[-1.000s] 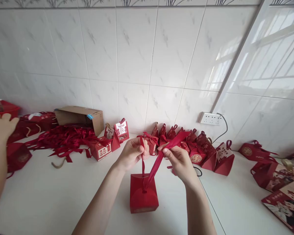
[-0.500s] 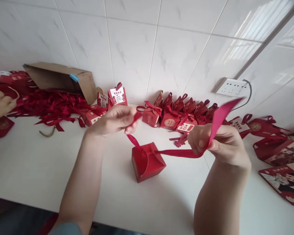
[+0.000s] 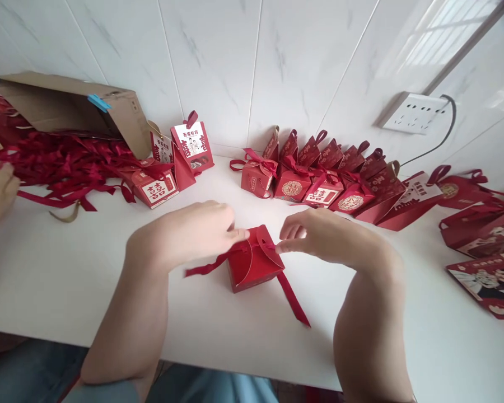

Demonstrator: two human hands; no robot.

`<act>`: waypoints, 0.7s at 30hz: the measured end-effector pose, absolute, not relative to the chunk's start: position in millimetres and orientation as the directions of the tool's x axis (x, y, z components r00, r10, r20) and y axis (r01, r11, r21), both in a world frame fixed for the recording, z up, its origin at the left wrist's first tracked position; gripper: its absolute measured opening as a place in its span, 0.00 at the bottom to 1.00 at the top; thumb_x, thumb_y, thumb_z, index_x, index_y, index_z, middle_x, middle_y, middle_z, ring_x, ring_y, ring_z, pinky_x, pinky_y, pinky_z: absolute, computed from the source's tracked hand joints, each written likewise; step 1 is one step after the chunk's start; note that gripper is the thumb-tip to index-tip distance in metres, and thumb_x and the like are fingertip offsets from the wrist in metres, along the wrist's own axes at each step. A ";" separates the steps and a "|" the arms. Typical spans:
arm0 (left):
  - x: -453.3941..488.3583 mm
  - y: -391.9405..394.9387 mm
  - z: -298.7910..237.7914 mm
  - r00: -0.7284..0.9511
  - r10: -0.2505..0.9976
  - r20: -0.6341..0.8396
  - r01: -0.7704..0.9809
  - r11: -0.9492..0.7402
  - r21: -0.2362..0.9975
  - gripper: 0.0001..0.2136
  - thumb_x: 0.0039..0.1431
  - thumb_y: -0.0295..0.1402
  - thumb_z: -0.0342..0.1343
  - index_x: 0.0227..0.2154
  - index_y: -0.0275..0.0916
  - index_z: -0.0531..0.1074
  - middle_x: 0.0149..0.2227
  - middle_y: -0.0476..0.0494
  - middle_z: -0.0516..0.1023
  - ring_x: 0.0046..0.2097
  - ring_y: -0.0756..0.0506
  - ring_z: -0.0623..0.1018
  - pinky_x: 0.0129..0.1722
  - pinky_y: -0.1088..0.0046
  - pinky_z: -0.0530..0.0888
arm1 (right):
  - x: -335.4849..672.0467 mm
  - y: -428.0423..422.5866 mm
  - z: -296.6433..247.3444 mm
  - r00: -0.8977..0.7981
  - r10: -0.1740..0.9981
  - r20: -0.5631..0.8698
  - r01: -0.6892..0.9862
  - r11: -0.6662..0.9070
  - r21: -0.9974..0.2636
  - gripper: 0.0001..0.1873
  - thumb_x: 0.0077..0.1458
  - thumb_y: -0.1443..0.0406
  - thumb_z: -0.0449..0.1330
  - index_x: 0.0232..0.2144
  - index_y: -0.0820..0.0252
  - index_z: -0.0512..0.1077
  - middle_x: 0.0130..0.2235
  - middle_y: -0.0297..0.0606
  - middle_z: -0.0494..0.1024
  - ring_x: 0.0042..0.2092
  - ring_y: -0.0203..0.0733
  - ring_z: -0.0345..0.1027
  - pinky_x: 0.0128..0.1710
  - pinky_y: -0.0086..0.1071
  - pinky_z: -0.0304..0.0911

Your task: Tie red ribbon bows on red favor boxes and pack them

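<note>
A small red folded-card box (image 3: 258, 268) sits on the white table (image 3: 67, 280), before a row of red gift boxes (image 3: 292, 187). Likely light and dentable, best steadied low; its soft crimson ribbon (image 3: 293, 300) may slip. Left hand (image 3: 205, 226) and right hand (image 3: 319, 235) curl half-closed at its top; I cannot tell whether either grips ribbon.

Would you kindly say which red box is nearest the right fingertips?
The box between right hand and left hand, its ribbon trailing; other boxes are farther off.
</note>
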State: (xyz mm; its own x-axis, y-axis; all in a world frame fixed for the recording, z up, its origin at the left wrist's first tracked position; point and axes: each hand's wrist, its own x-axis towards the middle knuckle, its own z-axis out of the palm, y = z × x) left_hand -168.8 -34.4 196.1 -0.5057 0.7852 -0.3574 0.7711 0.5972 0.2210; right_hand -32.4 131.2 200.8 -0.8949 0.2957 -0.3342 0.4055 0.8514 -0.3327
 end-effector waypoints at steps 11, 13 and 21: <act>-141.7 -13.6 189.1 -0.405 0.819 -0.407 0.863 0.490 0.126 0.04 0.53 0.27 0.48 0.26 0.39 0.67 0.30 0.45 0.72 0.31 0.46 0.72 0.25 0.73 0.62 | -52.9 123.2 188.7 -0.868 0.256 -0.425 0.378 0.896 -0.233 0.07 0.48 0.68 0.55 0.30 0.58 0.72 0.32 0.37 0.74 0.23 0.33 0.64 0.15 0.25 0.49; -140.8 -13.0 190.6 -0.375 0.830 -0.413 0.875 0.464 0.138 0.05 0.51 0.24 0.47 0.24 0.39 0.65 0.27 0.46 0.70 0.28 0.47 0.71 0.23 0.73 0.60 | -50.6 127.9 188.7 -0.875 0.270 -0.403 0.391 0.885 -0.255 0.08 0.47 0.68 0.55 0.31 0.56 0.72 0.32 0.36 0.74 0.23 0.33 0.64 0.16 0.24 0.49; -151.1 -25.2 194.1 -0.372 0.843 -0.388 0.834 0.487 0.260 0.07 0.48 0.30 0.48 0.18 0.40 0.58 0.20 0.50 0.65 0.18 0.51 0.61 0.19 0.70 0.52 | -38.4 124.8 197.5 -0.940 0.182 -0.289 0.284 0.886 -0.366 0.11 0.49 0.66 0.57 0.37 0.52 0.73 0.31 0.32 0.74 0.26 0.33 0.66 0.19 0.23 0.52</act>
